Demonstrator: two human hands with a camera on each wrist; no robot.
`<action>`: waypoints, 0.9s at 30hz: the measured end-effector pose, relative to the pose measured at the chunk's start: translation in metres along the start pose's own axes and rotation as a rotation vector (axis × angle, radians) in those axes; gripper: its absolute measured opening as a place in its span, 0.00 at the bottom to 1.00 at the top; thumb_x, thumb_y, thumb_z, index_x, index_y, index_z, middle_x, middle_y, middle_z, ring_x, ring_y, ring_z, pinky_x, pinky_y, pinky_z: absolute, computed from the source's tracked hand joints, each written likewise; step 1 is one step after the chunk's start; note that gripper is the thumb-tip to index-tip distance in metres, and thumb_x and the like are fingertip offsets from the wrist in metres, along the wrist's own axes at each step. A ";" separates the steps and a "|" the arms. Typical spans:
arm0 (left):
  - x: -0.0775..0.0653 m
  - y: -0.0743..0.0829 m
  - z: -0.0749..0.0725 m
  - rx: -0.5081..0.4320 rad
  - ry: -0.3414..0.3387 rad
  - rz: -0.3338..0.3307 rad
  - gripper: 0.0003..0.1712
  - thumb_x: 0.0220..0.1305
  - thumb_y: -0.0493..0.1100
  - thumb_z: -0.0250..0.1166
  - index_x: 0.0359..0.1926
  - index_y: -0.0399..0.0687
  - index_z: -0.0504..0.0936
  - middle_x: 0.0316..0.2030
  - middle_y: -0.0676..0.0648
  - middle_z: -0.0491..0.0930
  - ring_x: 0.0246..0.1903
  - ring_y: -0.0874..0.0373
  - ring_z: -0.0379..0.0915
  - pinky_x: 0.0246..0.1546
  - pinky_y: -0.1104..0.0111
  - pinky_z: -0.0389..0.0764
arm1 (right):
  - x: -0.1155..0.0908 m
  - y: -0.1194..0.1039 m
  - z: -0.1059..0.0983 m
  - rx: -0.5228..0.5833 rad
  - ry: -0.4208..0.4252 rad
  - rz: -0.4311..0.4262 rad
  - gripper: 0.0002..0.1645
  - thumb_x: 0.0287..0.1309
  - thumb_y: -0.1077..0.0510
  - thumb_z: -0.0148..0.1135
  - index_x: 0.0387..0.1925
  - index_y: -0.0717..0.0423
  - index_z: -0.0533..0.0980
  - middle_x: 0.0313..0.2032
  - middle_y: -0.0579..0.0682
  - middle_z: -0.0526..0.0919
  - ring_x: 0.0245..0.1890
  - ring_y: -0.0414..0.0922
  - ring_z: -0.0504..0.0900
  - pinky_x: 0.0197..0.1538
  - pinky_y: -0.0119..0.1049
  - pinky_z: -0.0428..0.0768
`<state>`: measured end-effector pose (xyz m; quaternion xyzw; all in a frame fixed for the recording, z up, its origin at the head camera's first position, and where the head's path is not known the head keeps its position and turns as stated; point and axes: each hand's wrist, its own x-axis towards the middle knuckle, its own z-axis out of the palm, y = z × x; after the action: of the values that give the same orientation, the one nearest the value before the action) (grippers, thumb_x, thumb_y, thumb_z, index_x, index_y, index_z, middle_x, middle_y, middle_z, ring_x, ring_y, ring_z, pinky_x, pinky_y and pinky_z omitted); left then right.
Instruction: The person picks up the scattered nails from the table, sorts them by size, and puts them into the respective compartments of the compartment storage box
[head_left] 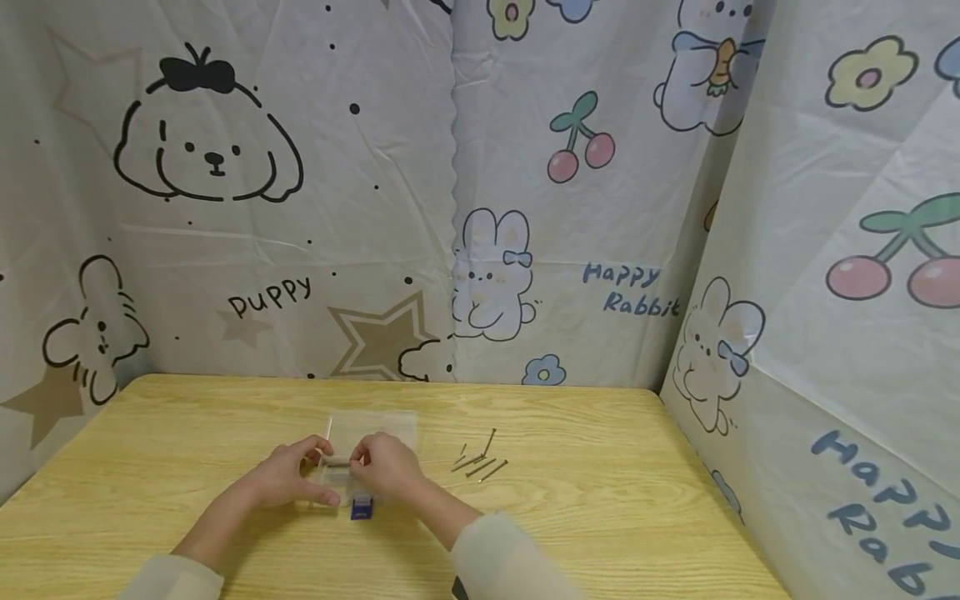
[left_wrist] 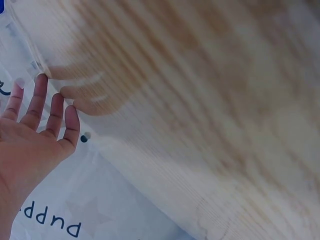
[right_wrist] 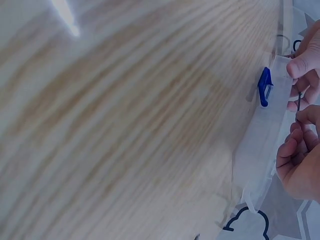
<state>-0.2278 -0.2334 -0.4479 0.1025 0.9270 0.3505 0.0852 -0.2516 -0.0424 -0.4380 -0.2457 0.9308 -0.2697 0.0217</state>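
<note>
The right hand [head_left: 386, 462] pinches a slim dark fastener [right_wrist: 299, 101] above the clear box [right_wrist: 260, 155], its long axis roughly parallel to the worktop's [head_left: 615, 492] far edge and its free end towards the left hand [head_left: 288, 475], whose loosely spread fingers and thumb rest about the box's left end. The lid [head_left: 375, 423] lies open towards that far edge; the blue latch [head_left: 362, 508] faces the near edge. The box's contents cannot be made out. Loose fasteners [head_left: 481, 467] lie towards the right edge.
</note>
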 end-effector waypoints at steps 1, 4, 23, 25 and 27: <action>0.000 0.000 0.000 -0.002 0.000 -0.001 0.38 0.38 0.56 0.77 0.49 0.49 0.70 0.47 0.41 0.72 0.48 0.45 0.62 0.45 0.50 0.68 | 0.000 0.000 0.001 0.004 -0.001 0.006 0.04 0.54 0.57 0.60 0.31 0.50 0.81 0.23 0.38 0.72 0.22 0.32 0.67 0.26 0.24 0.66; 0.000 0.000 0.000 -0.001 0.001 0.003 0.38 0.38 0.56 0.77 0.50 0.49 0.70 0.47 0.41 0.73 0.49 0.45 0.62 0.45 0.50 0.68 | 0.001 -0.001 0.004 0.005 0.001 0.023 0.04 0.54 0.57 0.60 0.30 0.50 0.81 0.23 0.38 0.74 0.22 0.32 0.68 0.25 0.24 0.67; 0.000 -0.001 0.000 -0.015 -0.012 -0.004 0.38 0.39 0.56 0.77 0.49 0.50 0.70 0.47 0.42 0.72 0.49 0.45 0.61 0.45 0.50 0.68 | 0.003 0.001 0.012 -0.026 0.051 0.067 0.03 0.54 0.55 0.62 0.28 0.47 0.81 0.22 0.36 0.75 0.21 0.31 0.68 0.25 0.25 0.66; 0.000 -0.001 0.000 -0.013 -0.011 -0.005 0.37 0.39 0.56 0.77 0.49 0.50 0.70 0.47 0.42 0.72 0.49 0.45 0.62 0.44 0.50 0.68 | 0.002 0.000 0.012 -0.024 0.054 0.073 0.03 0.54 0.55 0.62 0.27 0.47 0.81 0.21 0.36 0.74 0.21 0.31 0.68 0.25 0.25 0.66; 0.000 -0.001 0.000 -0.009 -0.010 -0.008 0.37 0.39 0.56 0.77 0.49 0.49 0.70 0.47 0.42 0.72 0.48 0.45 0.62 0.44 0.50 0.69 | 0.002 0.000 0.012 -0.017 0.055 0.077 0.03 0.53 0.55 0.62 0.27 0.47 0.81 0.21 0.36 0.74 0.20 0.32 0.67 0.24 0.25 0.65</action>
<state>-0.2279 -0.2340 -0.4489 0.1002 0.9255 0.3537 0.0914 -0.2515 -0.0491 -0.4478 -0.2025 0.9421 -0.2673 0.0045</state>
